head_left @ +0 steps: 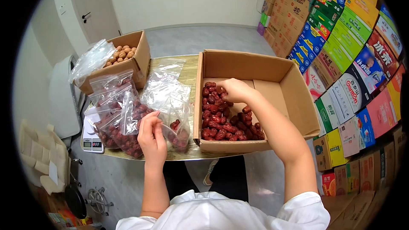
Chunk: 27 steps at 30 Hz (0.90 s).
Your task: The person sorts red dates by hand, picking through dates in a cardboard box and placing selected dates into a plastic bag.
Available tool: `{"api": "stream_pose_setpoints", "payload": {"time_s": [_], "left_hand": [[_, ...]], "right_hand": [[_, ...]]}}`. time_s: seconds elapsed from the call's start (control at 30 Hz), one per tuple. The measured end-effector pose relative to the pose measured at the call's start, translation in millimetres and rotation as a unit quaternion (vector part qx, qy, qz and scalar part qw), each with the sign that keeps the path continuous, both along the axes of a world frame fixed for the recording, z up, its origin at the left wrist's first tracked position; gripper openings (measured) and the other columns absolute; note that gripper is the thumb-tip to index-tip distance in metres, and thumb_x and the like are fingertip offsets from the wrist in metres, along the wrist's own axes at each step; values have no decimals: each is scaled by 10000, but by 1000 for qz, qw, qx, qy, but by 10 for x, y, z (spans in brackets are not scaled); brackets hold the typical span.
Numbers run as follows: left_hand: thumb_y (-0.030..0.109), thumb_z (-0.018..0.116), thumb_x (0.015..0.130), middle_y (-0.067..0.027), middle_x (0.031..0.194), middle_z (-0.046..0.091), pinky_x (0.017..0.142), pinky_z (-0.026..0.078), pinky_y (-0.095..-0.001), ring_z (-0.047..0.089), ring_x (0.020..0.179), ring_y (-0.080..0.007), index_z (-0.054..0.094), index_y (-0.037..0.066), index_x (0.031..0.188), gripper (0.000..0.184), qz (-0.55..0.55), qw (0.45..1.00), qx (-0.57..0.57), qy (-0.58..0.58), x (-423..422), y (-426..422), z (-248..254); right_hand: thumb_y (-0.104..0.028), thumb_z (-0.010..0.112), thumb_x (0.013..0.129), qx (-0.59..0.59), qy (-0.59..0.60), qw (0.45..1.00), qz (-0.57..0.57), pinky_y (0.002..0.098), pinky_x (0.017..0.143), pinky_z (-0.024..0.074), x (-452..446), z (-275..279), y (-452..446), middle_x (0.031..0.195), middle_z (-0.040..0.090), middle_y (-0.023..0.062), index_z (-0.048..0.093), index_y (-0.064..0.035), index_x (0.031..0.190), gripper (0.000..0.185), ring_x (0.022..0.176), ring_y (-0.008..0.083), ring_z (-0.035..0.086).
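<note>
My right hand [234, 90] reaches down into the big cardboard box [245, 64] on the table [191, 71], its curled fingertips touching the heap of red dates [217, 123]; whether they have gripped any, I cannot tell. The dates lie along the left side and near end of the box, and the brown floor shows bare to the right. My left hand [152, 138] is bent in at the clear bag [181, 141] just left of the box, thumb and fingers drawn together by its edge, though I cannot tell whether they pinch the plastic. This bag stands near the front edge of the table with some dates in its bottom. Just left of that hand, several filled bags [111, 125] lie piled up, dates showing through the plastic, with a white kitchen scale [93, 145] beside them. Behind the clear bag, flat plastic bags [164, 86] overlap on the table. At the far left corner, a smaller box [144, 53] holds walnuts [123, 54], with more plastic bags [91, 61] draped over its left side. Stacked cartons [353, 89] rise to my right.
</note>
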<state>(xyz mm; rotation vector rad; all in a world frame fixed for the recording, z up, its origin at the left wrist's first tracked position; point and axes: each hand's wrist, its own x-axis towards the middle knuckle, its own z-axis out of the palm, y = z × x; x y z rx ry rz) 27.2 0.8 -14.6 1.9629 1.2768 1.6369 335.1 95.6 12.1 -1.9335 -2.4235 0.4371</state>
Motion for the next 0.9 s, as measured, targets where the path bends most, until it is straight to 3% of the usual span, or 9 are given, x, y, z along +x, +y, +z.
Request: {"api": "stream_pose_setpoints", "payload": {"time_s": [0.07,0.13,0.2,0.27,0.37,0.43,0.7,0.77,0.9], "left_hand": [[-90,515,901,-165,1132,670,814,501,-317,643,938,-230,585,-12,949,116,-6,1000,-6,11,14,-19,18],[-88,534,878,-191,1080,662,809,517,-370,643,930,-340,585,-17,960,120,-23,999,22,40,41,-58,62],[-91,531,878,-192,1074,659,808,516,-371,644,924,-336,585,-18,960,122,-29,999,7,38,23,-82,47],[-93,528,878,-194,1068,656,807,516,-373,644,918,-333,586,-19,960,125,-33,999,-7,35,-14,-81,11],[-79,514,916,-177,1071,663,715,524,-322,667,830,-247,583,-9,973,113,-35,999,-19,16,-47,-51,-37],[-49,487,970,-157,1102,668,615,514,-248,659,736,-146,569,-8,986,93,-59,975,-178,-117,-31,-47,24],[20,481,1021,-129,1235,644,620,511,-192,581,721,-55,555,14,1037,76,-80,989,-25,-124,99,108,67],[-38,491,979,-170,1182,660,677,534,-264,667,801,-164,570,-17,994,83,-76,988,-60,-121,124,73,32],[-60,544,898,-203,1143,649,805,518,-364,646,977,-327,599,-14,963,97,-34,997,-64,-8,78,67,-51]], "right_hand": [[-103,768,737,-66,-20,997,34,424,858,552,204,-320,129,1109,681,159,642,-93,1215,495,1038,330,659],[-90,783,706,-132,-39,988,69,437,825,551,164,-262,51,1120,647,173,646,-95,1185,499,1027,348,642],[-21,838,597,-143,-26,987,63,412,943,535,84,-187,-74,1181,686,144,636,-116,1261,700,1115,303,650],[-54,859,581,-146,-9,987,64,421,949,529,113,-335,-9,1192,659,146,637,-122,1243,701,1144,316,622],[-79,875,575,-83,-40,987,132,431,955,519,71,-420,31,1216,622,143,641,-117,1199,667,1162,333,597],[-107,892,559,-119,-80,982,124,442,956,511,11,-361,20,1252,588,131,643,-108,1154,645,1190,339,572],[-228,893,583,-44,-173,967,182,435,884,534,-91,-276,-64,1039,686,119,662,-127,1142,613,1024,324,665],[-245,891,587,-35,-202,960,191,429,873,539,-124,-270,-66,1010,705,115,666,-126,1141,610,1005,320,677],[-234,890,579,-57,-240,948,202,429,878,541,-154,-388,-15,998,719,125,692,-109,1094,566,1002,319,684]]}}
